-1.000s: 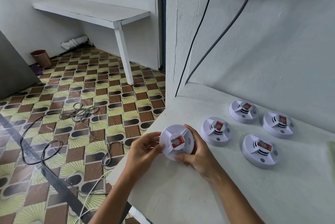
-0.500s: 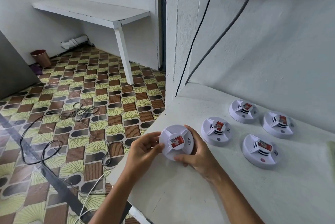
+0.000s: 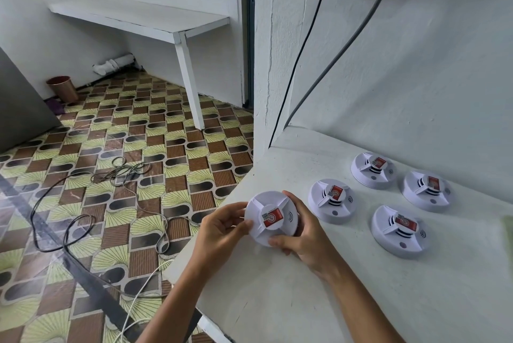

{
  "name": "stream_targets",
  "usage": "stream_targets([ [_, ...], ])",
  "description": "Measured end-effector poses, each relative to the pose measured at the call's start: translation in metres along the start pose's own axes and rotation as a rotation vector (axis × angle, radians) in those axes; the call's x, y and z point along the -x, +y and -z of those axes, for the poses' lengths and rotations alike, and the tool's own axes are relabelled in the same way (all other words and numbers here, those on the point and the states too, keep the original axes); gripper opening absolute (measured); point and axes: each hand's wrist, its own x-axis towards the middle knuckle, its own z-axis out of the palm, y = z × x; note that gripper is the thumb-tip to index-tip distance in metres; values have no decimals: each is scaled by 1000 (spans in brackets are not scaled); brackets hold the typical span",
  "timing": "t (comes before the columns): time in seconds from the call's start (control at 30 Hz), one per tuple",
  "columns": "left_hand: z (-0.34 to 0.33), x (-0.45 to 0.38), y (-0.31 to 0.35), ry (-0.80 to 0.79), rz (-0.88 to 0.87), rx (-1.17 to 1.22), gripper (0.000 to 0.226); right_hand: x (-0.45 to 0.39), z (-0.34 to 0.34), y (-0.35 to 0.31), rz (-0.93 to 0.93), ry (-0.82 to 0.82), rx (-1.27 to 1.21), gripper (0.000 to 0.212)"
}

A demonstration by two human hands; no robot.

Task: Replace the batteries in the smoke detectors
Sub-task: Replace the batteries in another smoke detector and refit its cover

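A white smoke detector [image 3: 273, 217] with a red label is held above the near corner of a white counter [image 3: 277, 301], gripped at its left rim by the left hand [image 3: 222, 227] and cupped from the right and below by the right hand [image 3: 304, 234]. Four more detectors are laid on the counter to the right: one [image 3: 331, 201] just beside the right hand, one [image 3: 373, 170] near the wall, one [image 3: 426, 190] farthest right, and one [image 3: 398, 231] nearest. Two cables [image 3: 305, 45] are seen running down the wall from plugs, and loose cords [image 3: 83, 198] are strewn over the patterned floor [image 3: 111, 134].
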Motion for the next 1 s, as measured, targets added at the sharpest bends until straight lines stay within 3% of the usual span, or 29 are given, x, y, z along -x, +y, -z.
stream_targets([
  [0.8,-1,1,2,0,7,35,31,3,-3,-7,8,-11,5,88],
  [1.0,-1,1,2,18,-3,43,36,3,-4,-16,-103,-30,-338,73],
])
